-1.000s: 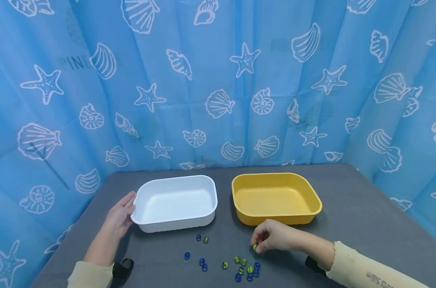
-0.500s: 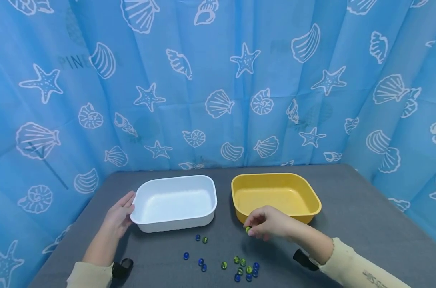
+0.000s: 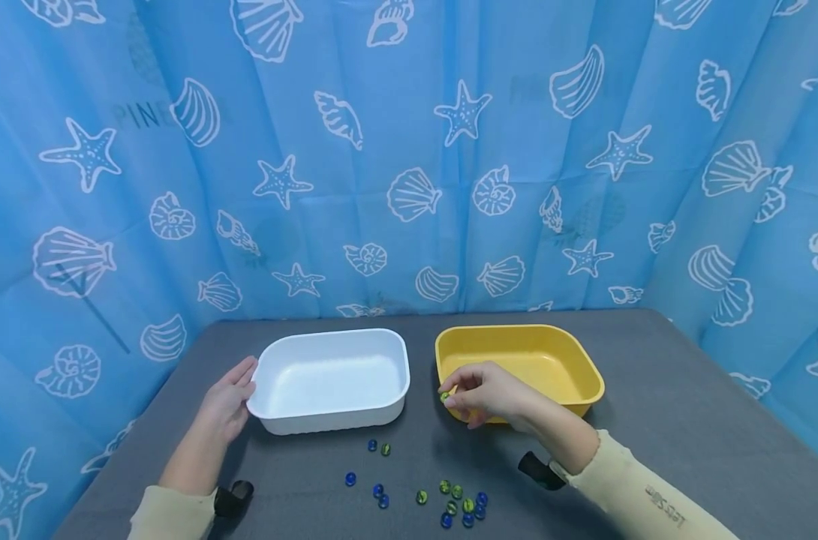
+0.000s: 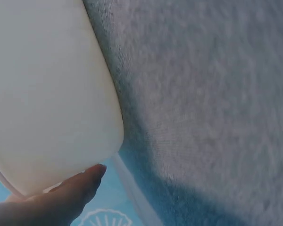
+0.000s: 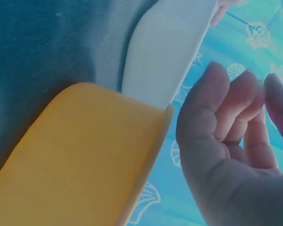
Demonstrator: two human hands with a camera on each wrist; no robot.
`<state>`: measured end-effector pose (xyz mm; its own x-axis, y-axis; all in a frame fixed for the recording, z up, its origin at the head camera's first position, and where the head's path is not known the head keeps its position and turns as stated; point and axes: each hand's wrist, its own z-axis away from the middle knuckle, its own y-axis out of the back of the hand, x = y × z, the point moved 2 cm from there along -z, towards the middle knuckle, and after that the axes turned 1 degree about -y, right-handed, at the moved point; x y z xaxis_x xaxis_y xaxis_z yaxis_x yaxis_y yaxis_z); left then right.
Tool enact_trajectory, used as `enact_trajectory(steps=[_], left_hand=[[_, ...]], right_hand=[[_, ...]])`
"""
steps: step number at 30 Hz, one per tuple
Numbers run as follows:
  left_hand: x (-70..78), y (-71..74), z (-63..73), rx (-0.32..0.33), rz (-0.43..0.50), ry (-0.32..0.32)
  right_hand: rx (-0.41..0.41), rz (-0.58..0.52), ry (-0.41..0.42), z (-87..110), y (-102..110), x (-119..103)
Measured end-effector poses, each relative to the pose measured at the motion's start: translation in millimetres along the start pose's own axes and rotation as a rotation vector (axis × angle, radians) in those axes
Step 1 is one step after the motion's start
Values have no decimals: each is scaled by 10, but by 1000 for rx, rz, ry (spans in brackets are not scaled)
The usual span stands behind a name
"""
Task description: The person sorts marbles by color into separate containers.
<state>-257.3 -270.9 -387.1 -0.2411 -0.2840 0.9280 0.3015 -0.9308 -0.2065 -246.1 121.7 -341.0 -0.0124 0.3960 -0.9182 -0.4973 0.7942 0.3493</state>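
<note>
My right hand (image 3: 485, 394) pinches a yellow-green glass marble (image 3: 445, 397) between thumb and fingertips. It is raised by the near left corner of the yellow tub (image 3: 587, 367), overlapping its rim in the head view. In the right wrist view the bent fingers (image 5: 205, 101) hide most of the marble. Straight fingers of my left hand (image 3: 225, 403) touch the outer left side of the white tub (image 3: 335, 420). Its thumb (image 4: 87, 181) lies along that tub's wall in the left wrist view. Both tubs look bare inside.
Loose blue marbles (image 3: 350, 478) and yellow-green marbles (image 3: 421, 497) lie scattered on the grey cloth (image 3: 301, 480) in front of the tubs, several clustered at front centre. A blue shell-print curtain (image 3: 355, 187) hangs behind and around the table.
My right hand has carried the yellow-green marble up and leftward from the cloth to the yellow tub's near left corner. My left hand stays against the white tub.
</note>
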Motion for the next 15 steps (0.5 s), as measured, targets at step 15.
enact_trajectory(steps=[15], left_hand=[[-28, -32, 19, 3, -48, -9]], right_hand=[[119, -145, -50, -271, -123, -114]])
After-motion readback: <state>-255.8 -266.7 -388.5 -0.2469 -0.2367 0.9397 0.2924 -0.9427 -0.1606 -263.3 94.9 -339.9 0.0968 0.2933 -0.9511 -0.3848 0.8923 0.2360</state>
